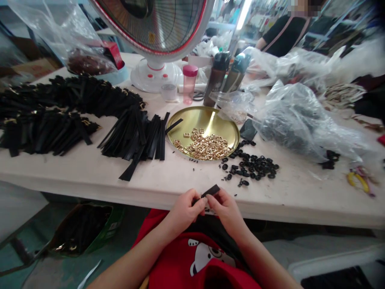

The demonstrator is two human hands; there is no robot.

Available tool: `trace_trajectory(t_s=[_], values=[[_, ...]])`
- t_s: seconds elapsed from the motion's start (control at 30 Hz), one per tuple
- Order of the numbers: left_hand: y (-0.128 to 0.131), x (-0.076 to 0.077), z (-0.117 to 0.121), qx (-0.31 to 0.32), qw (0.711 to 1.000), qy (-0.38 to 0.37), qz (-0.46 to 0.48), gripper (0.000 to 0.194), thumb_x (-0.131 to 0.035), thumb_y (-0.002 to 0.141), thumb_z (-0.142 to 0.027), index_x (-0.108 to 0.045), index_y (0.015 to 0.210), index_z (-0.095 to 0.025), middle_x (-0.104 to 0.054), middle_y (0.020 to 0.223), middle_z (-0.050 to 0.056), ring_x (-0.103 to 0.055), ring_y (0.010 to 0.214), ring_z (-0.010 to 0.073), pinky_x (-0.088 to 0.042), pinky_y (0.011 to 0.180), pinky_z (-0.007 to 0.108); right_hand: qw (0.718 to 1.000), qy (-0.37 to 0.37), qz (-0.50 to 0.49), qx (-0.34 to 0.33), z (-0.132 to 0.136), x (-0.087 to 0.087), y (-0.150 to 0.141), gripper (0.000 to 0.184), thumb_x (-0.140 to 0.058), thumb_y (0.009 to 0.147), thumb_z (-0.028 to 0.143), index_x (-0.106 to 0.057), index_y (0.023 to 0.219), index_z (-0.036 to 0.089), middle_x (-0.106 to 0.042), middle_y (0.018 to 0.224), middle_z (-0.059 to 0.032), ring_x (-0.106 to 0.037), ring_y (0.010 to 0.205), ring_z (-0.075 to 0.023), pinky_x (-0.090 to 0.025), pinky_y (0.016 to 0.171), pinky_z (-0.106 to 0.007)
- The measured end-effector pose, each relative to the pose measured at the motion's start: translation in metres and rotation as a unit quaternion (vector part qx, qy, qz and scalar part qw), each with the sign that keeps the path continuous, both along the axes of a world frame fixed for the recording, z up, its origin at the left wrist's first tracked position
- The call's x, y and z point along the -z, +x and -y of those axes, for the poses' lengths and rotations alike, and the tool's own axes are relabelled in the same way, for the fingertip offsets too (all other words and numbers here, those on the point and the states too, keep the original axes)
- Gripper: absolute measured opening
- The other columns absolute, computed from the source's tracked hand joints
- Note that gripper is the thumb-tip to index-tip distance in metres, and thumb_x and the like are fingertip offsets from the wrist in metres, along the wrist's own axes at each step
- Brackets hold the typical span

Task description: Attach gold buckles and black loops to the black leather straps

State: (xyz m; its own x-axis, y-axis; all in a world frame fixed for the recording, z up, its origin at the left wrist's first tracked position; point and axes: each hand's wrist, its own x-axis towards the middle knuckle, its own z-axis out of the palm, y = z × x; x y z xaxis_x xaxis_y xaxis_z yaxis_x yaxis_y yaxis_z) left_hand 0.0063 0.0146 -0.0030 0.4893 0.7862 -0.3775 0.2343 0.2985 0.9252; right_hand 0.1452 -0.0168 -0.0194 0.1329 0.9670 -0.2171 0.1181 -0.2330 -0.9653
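At the table's front edge, a short black strap (211, 190) is pinched between my two hands. My left hand (189, 208) grips it near its lower end, and my right hand (226, 206) holds it by the other side, the thumbs almost meeting. Whether a small buckle sits between the fingertips is too small to tell. Beyond the hands lies a round gold tray (177, 120) with a heap of small gold buckles (210, 146). Right of it are scattered small black rings (258, 165). A fanned pile of black straps (135, 136) lies to the left.
A white fan (156, 76) stands at the back, near a pink bottle (189, 86) and a dark bottle (215, 80). Strap bundles with gold buckles (60, 96) fill the left. Plastic bags (294, 116) and yellow-handled pliers (357, 181) lie right. A person (285, 34) is beyond.
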Motion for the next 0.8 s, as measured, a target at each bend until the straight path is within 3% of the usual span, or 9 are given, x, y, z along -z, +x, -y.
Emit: trace_trajectory(t_s=[0.1, 0.27, 0.37, 0.47, 0.53, 0.7, 0.8], values=[[-0.003, -0.001, -0.002, 0.025, 1.000, -0.001, 0.000, 0.032, -0.051, 0.076, -0.046, -0.040, 0.068, -0.018, -0.051, 0.052, -0.005, -0.036, 0.037, 0.0051, -0.026, 0.037, 0.017, 0.995, -0.027, -0.088, -0.025, -0.001, -0.002, 0.000, 0.017, -0.054, 0.076, 0.035, -0.052, 0.075, 0.018, -0.056, 0.067, 0.0009, -0.050, 0.063, -0.0136, -0.041, 0.061, -0.027], [-0.003, 0.007, -0.002, 0.000, 1.000, -0.014, 0.014, 0.036, -0.051, 0.075, -0.050, -0.038, 0.066, -0.018, -0.048, 0.047, -0.006, -0.034, 0.035, 0.0048, -0.025, 0.036, 0.017, 0.991, 0.095, 0.091, -0.023, 0.010, -0.006, -0.004, 0.011, -0.051, 0.079, 0.027, -0.052, 0.071, 0.018, -0.053, 0.067, 0.0007, -0.047, 0.062, -0.0128, -0.037, 0.057, -0.025], [-0.004, 0.007, 0.000, -0.006, 0.999, 0.009, 0.036, 0.031, -0.053, 0.076, -0.044, -0.045, 0.089, -0.017, -0.056, 0.062, -0.004, -0.042, 0.040, 0.0064, -0.031, 0.040, 0.018, 0.979, 0.124, 0.142, -0.082, 0.016, -0.012, 0.000, 0.011, -0.047, 0.081, 0.022, -0.053, 0.074, 0.019, -0.054, 0.069, 0.0001, -0.049, 0.064, -0.0129, -0.038, 0.059, -0.025], [-0.007, 0.001, 0.001, 0.053, 0.997, 0.059, 0.009, 0.033, -0.048, 0.080, -0.037, -0.048, 0.106, -0.018, -0.056, 0.066, -0.003, -0.045, 0.047, 0.0086, -0.034, 0.045, 0.020, 0.968, 0.120, 0.174, -0.138, 0.013, -0.018, 0.017, 0.011, -0.046, 0.082, 0.021, -0.056, 0.078, 0.019, -0.056, 0.073, -0.0007, -0.051, 0.067, -0.0135, -0.040, 0.061, -0.025], [-0.009, -0.003, 0.001, 0.065, 0.993, 0.092, -0.027, 0.025, -0.044, 0.081, -0.035, -0.056, 0.094, -0.017, -0.053, 0.061, -0.003, -0.046, 0.051, 0.0102, -0.034, 0.049, 0.020, 0.962, 0.121, 0.220, -0.104, 0.005, -0.019, 0.039, 0.012, -0.047, 0.082, 0.025, -0.056, 0.082, 0.019, -0.057, 0.074, -0.0014, -0.051, 0.067, -0.0143, -0.040, 0.061, -0.026], [-0.009, 0.001, -0.003, 0.000, 0.993, 0.104, -0.059, 0.025, -0.042, 0.081, -0.039, -0.054, 0.078, -0.017, -0.049, 0.055, -0.004, -0.045, 0.054, 0.0115, -0.033, 0.054, 0.021, 0.925, 0.105, 0.360, 0.057, -0.024, -0.018, 0.103, 0.018, -0.048, 0.081, 0.033, -0.057, 0.081, 0.018, -0.057, 0.070, -0.0023, -0.051, 0.062, -0.0161, -0.040, 0.059, -0.029], [-0.006, 0.007, -0.005, -0.002, 0.995, 0.083, -0.050, 0.025, -0.042, 0.081, -0.040, -0.053, 0.078, -0.017, -0.046, 0.053, -0.005, -0.042, 0.052, 0.0108, -0.032, 0.053, 0.021, 0.891, 0.126, 0.434, 0.041, -0.039, -0.017, 0.117, 0.015, -0.048, 0.080, 0.030, -0.059, 0.081, 0.019, -0.058, 0.079, -0.0038, -0.053, 0.068, -0.0167, -0.041, 0.064, -0.030]])
